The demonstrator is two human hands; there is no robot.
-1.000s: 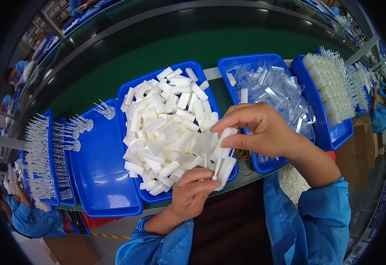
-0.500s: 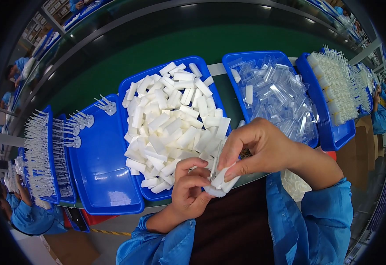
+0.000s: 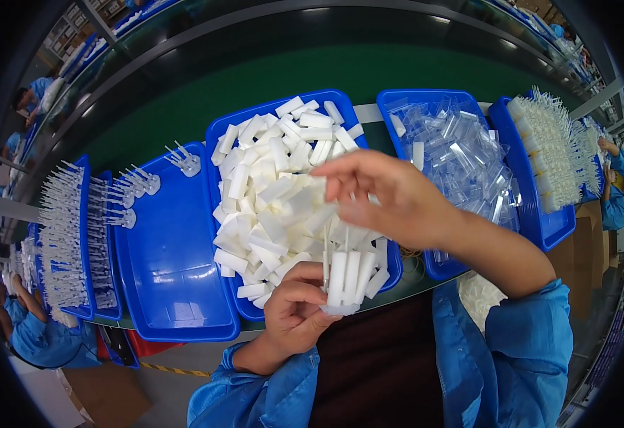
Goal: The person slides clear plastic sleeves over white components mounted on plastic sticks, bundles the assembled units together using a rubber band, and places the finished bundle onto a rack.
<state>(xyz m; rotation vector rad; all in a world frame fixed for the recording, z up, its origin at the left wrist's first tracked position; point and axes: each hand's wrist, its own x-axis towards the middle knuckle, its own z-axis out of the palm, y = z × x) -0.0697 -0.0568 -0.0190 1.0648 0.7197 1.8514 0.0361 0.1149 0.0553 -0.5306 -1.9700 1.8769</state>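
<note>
My left hand [image 3: 292, 312] is closed on a white round base with thin upright rods [image 3: 340, 310]. Several white rectangular sleeve-like pieces [image 3: 352, 277] stand side by side on that base, and one bare rod shows beside them. Above it, my right hand [image 3: 401, 200] is slightly blurred, its fingers stretched out and apart with nothing seen in them. It hovers over the near right part of a heap of loose white pieces [image 3: 276, 192] in a blue tray [image 3: 332, 93], hiding some of them.
To the right, a blue tray [image 3: 426, 93] holds clear plastic pieces [image 3: 462, 160]; beyond it stand densely packed white rodded parts [image 3: 549, 153]. On the left, a blue tray [image 3: 173, 274] holds several rodded bases [image 3: 137, 182] along its far edge. More rodded parts [image 3: 68, 242] stand farther left.
My right hand has left the white piece at the base and moved up and left, its fingers opening. My left hand still holds the base, now more upright.
</note>
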